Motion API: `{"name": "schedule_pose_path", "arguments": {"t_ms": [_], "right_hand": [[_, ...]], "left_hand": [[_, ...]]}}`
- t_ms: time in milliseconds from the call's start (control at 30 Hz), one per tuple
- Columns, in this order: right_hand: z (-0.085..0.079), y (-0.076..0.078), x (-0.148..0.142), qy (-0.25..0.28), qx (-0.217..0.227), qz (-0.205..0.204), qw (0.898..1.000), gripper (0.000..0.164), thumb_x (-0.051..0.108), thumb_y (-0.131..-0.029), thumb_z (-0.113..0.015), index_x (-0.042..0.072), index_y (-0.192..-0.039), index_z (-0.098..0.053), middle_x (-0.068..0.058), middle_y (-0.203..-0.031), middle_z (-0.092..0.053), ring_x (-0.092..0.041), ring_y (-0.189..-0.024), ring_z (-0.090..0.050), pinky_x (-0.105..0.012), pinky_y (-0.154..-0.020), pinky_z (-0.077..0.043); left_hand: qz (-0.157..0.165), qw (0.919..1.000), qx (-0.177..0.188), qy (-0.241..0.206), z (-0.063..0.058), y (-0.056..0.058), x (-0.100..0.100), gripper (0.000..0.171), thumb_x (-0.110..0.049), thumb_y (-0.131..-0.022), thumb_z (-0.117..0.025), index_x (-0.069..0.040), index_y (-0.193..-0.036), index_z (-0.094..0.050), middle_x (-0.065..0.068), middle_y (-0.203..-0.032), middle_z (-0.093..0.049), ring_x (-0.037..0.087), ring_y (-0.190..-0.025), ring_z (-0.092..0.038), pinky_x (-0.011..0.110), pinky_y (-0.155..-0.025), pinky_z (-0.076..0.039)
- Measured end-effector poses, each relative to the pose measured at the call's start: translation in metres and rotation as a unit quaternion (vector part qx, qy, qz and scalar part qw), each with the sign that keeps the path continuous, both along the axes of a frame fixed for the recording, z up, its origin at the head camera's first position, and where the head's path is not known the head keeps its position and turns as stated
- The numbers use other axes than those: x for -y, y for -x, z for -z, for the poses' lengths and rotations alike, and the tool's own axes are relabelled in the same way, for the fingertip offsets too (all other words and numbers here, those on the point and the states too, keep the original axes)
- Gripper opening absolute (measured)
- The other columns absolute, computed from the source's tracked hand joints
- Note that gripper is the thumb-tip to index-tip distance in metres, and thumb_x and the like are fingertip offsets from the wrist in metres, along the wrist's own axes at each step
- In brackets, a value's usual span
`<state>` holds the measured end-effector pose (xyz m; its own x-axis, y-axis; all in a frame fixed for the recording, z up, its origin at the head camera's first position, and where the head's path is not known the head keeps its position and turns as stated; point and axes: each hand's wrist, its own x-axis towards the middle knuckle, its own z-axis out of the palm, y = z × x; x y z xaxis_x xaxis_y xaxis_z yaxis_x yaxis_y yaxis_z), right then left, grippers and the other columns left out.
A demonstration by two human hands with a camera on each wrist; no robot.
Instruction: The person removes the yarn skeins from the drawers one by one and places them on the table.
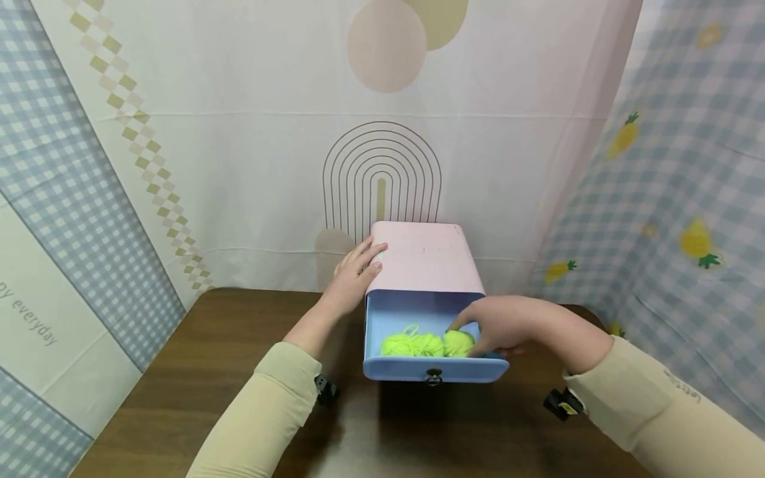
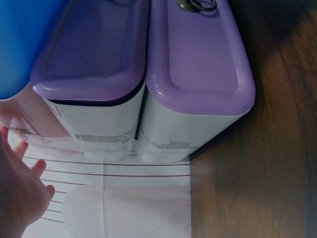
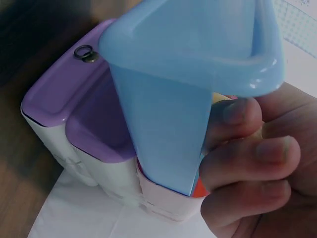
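Observation:
A pink drawer box (image 1: 421, 257) stands on the table with its light blue drawer (image 1: 397, 370) pulled out towards me. Bright green yarn balls (image 1: 397, 344) lie in a row behind the drawer's front panel. My right hand (image 1: 508, 320) reaches in over the right side and pinches the rightmost yarn ball (image 1: 459, 342) between thumb and forefinger. In the right wrist view its other fingers (image 3: 247, 163) are bent beside the drawer's outer wall. My left hand (image 1: 352, 275) rests with extended fingers on the box's upper left edge.
Below the blue drawer, the wrist views show two purple drawer fronts (image 2: 198, 59) in white casings, one with a metal ring pull (image 3: 84, 52). The brown wooden table (image 1: 239, 372) reaches back to a patterned curtain (image 1: 269, 179), with checked curtains (image 1: 687, 186) at both sides.

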<state>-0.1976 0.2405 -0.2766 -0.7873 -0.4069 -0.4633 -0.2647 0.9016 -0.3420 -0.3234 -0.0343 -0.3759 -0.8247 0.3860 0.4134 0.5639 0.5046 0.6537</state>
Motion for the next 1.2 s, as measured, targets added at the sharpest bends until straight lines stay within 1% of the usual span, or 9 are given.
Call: {"name": "schedule_pose_path", "arguments": {"t_ms": [100,167,233,367,600,800,967,1067,1200], "right_hand": [[0.002,0.0,0.0,0.007,0.0,-0.008,1.0,0.043,0.02,-0.088,-0.076,0.025,-0.13,-0.065,-0.001,-0.056,-0.053,-0.012,-0.038,-0.041,-0.027,-0.039,-0.036],[0.003,0.001,-0.001,0.006,-0.002,-0.01,1.0,0.043,0.019,-0.088,-0.076,0.024,-0.129,-0.065,-0.001,-0.056,-0.054,-0.012,-0.038,-0.041,-0.027,-0.039,-0.037],[0.003,0.0,-0.001,0.006,-0.003,-0.012,1.0,0.043,0.018,-0.088,-0.075,0.023,-0.129,-0.065,-0.001,-0.054,-0.052,-0.013,-0.037,-0.041,-0.028,-0.039,-0.038],[0.003,-0.001,-0.002,0.01,-0.008,-0.014,1.0,0.042,0.017,-0.087,-0.076,0.022,-0.128,-0.066,0.0,-0.048,-0.049,-0.013,-0.037,-0.042,-0.029,-0.041,-0.04],[0.003,-0.003,-0.007,0.042,-0.026,-0.018,0.999,0.04,0.016,-0.086,-0.077,0.022,-0.125,-0.069,0.001,-0.046,-0.048,-0.013,-0.036,-0.042,-0.03,-0.044,-0.042],[0.006,-0.003,-0.013,0.065,-0.029,-0.006,0.997,0.043,0.019,-0.086,-0.077,0.02,-0.129,-0.067,0.0,-0.048,-0.05,-0.013,-0.039,-0.044,-0.031,-0.047,-0.046],[0.006,-0.002,-0.016,0.08,-0.032,0.011,0.996,0.048,0.022,-0.086,-0.078,0.018,-0.132,-0.064,-0.005,-0.05,-0.055,-0.014,-0.04,-0.047,-0.033,-0.047,-0.045],[0.005,-0.001,-0.017,0.088,-0.029,0.024,0.995,0.048,0.022,-0.086,-0.078,0.017,-0.132,-0.064,-0.006,-0.052,-0.057,-0.014,-0.041,-0.047,-0.033,-0.048,-0.045],[0.005,0.0,-0.018,0.094,-0.029,0.038,0.994,0.048,0.021,-0.085,-0.079,0.019,-0.131,-0.065,-0.005,-0.053,-0.057,-0.015,-0.043,-0.049,-0.034,-0.049,-0.046]], "left_hand": [[0.0,1.0,-0.001,0.001,-0.001,-0.001,0.0,0.052,-0.049,-0.104,-0.034,-0.03,-0.151,-0.043,-0.003,-0.164,-0.02,0.035,-0.149,-0.017,0.062,-0.115,-0.008],[0.0,1.0,-0.001,0.001,-0.001,-0.001,0.0,0.051,-0.048,-0.104,-0.034,-0.029,-0.151,-0.043,-0.002,-0.164,-0.02,0.036,-0.148,-0.017,0.062,-0.114,-0.008],[-0.002,1.0,-0.003,0.0,-0.001,-0.001,-0.001,0.051,-0.048,-0.105,-0.034,-0.029,-0.151,-0.043,-0.001,-0.164,-0.021,0.037,-0.148,-0.017,0.063,-0.114,-0.008],[-0.001,1.0,-0.003,0.0,-0.001,-0.001,-0.002,0.051,-0.047,-0.105,-0.034,-0.029,-0.151,-0.043,-0.001,-0.164,-0.021,0.036,-0.148,-0.017,0.063,-0.114,-0.009],[0.0,1.0,0.0,-0.004,-0.002,-0.001,-0.001,0.051,-0.047,-0.105,-0.035,-0.029,-0.151,-0.044,-0.003,-0.164,-0.02,0.035,-0.149,-0.017,0.062,-0.114,-0.008],[0.0,1.0,0.005,-0.006,-0.001,-0.002,0.002,0.05,-0.046,-0.105,-0.036,-0.027,-0.151,-0.044,-0.002,-0.164,-0.02,0.034,-0.149,-0.017,0.063,-0.114,-0.008],[-0.001,1.0,0.002,-0.003,-0.001,0.0,0.001,0.05,-0.048,-0.104,-0.035,-0.03,-0.151,-0.043,-0.004,-0.164,-0.02,0.033,-0.149,-0.017,0.062,-0.114,-0.008],[0.001,1.0,0.003,0.0,-0.001,0.001,0.001,0.051,-0.049,-0.104,-0.035,-0.031,-0.151,-0.043,-0.005,-0.164,-0.019,0.031,-0.149,-0.017,0.06,-0.115,-0.008],[0.003,1.0,0.005,-0.003,-0.001,0.0,0.001,0.05,-0.048,-0.104,-0.035,-0.03,-0.151,-0.043,-0.003,-0.164,-0.02,0.029,-0.149,-0.016,0.06,-0.115,-0.007]]}}
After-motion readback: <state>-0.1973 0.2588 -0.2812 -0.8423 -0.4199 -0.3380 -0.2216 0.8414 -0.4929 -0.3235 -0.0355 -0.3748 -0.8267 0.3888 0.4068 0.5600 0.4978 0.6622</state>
